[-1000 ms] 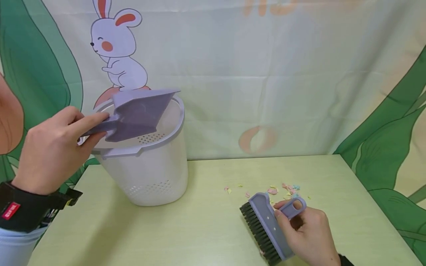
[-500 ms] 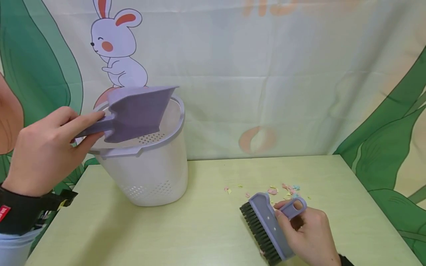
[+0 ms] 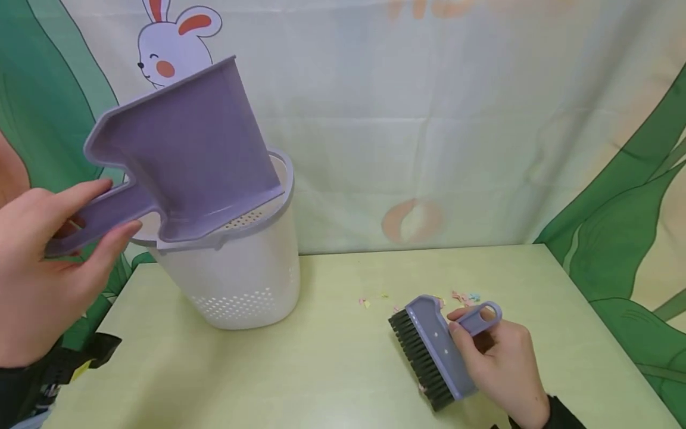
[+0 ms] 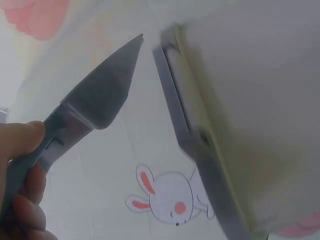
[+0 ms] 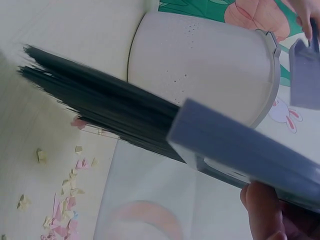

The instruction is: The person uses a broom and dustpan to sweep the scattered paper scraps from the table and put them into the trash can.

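Note:
In the head view, my left hand grips the handle of a purple dustpan. The pan is tilted, its inner face toward me with no scraps visible on it, in front of and above the rim of a white bin. Seen from the left wrist, the dustpan is apart from the bin. On the right of the table, my right hand holds a purple brush with dark bristles by its looped handle. A small scrap clings near the bristles' lower end.
Small coloured paper scraps lie on the pale table behind the brush, and the right wrist view shows several paper scraps too. A printed curtain with a rabbit hangs behind the table.
My left hand has raised the dustpan and drawn it toward me and to the left, turning its inner face toward the head camera. The right hand and brush stay nearly in place.

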### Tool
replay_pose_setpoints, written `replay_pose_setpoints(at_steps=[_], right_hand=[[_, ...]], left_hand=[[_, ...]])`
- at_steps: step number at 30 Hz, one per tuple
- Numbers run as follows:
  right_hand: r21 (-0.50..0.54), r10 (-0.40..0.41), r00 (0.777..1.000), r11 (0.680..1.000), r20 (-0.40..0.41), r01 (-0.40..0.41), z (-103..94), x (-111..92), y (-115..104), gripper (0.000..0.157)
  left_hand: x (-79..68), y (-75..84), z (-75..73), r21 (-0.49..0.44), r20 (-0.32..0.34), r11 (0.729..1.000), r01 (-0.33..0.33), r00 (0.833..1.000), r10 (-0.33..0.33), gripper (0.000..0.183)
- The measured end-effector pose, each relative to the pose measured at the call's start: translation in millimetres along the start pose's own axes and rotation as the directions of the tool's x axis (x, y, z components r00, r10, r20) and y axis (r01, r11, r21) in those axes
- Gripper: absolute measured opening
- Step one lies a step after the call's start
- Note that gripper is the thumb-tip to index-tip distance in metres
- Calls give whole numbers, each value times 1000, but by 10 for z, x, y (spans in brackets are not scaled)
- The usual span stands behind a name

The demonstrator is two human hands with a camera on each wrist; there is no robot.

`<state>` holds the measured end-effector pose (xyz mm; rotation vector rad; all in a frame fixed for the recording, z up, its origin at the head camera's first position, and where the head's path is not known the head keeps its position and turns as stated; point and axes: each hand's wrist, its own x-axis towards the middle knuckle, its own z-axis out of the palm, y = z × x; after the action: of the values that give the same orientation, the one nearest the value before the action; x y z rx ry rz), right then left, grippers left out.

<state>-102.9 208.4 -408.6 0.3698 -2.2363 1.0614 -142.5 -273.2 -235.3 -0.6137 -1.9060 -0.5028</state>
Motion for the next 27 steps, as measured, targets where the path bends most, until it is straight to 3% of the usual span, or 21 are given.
replay_pose_setpoints(at_steps=[8,12,17,21,27], right_hand=[[-32,29,1000,999,9,-29,-24,53,44,19],[-36,2,1000,999,1,-2,-41,119,68,21],[-60,-18,1000,998,-20,17,-45,247,60,17],[-98,-47,999,994,-19,44,-12,341,50,12],[-148,-99,995,984,-23,95,83,457,94,9]], left_hand=[[-276,377,35,-208,-46,977,44,997,-55,54],[-481,555,113,-271,43,957,104,994,-96,49],[-788,655,288,-289,191,937,197,971,-145,38],[-1057,681,477,-278,297,923,265,938,-180,46],[-1426,672,781,-248,449,881,403,854,-264,46]])
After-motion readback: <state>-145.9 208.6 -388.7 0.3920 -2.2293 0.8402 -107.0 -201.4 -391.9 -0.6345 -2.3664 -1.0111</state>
